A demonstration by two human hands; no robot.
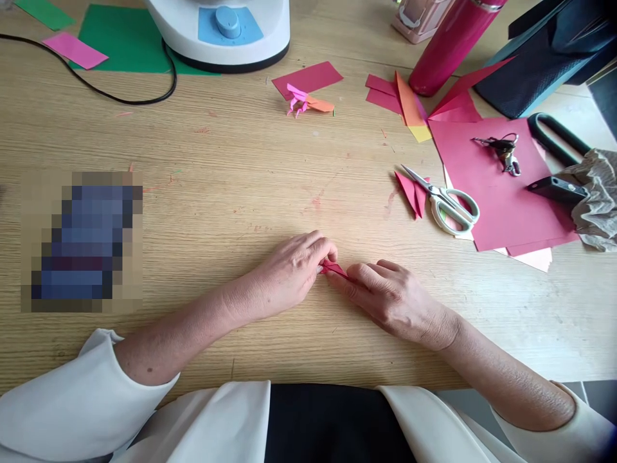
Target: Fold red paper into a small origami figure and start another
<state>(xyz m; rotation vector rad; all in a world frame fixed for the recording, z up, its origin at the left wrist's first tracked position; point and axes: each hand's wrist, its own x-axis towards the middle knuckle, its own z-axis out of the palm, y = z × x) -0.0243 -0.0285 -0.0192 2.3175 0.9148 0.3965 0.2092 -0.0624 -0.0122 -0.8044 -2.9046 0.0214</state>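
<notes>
A small folded piece of red paper (333, 268) is held between my two hands, low over the wooden table (216, 212). My left hand (294, 270) pinches its left end, with the fingers curled over it. On the other end, the fingers and thumb of my right hand (393, 299) are closed. Much of the paper is hidden by my fingers. Scissors with pale handles (453, 209) lie to the right, against a folded red paper piece (409, 191). Farther back sits a small pink and orange folded paper figure (308, 101).
Red sheets (496, 193) with keys (504, 151) on them lie at the right, near crumpled paper (600, 202). A red bottle (450, 48), a dark bag (544, 58) and a white appliance (222, 35) stand behind. A blurred-out device (87, 241) is at the left.
</notes>
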